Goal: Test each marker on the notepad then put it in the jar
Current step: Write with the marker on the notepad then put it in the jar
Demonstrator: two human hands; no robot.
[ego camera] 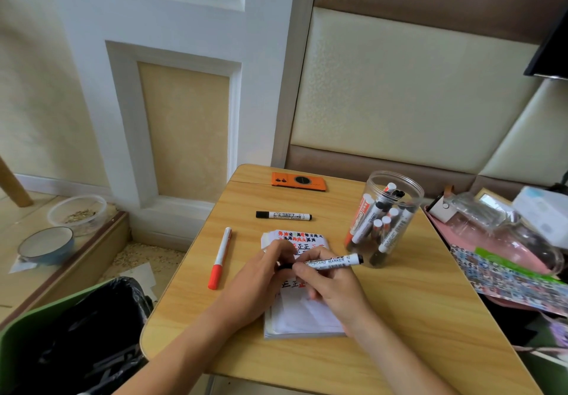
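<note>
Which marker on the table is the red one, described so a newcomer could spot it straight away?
On the wooden table, look left of the notepad, apart from it. The red marker lies there alone, roughly lengthwise, with its red cap toward the person. The loose black marker beyond the notepad has a black cap and lies crosswise.
</note>
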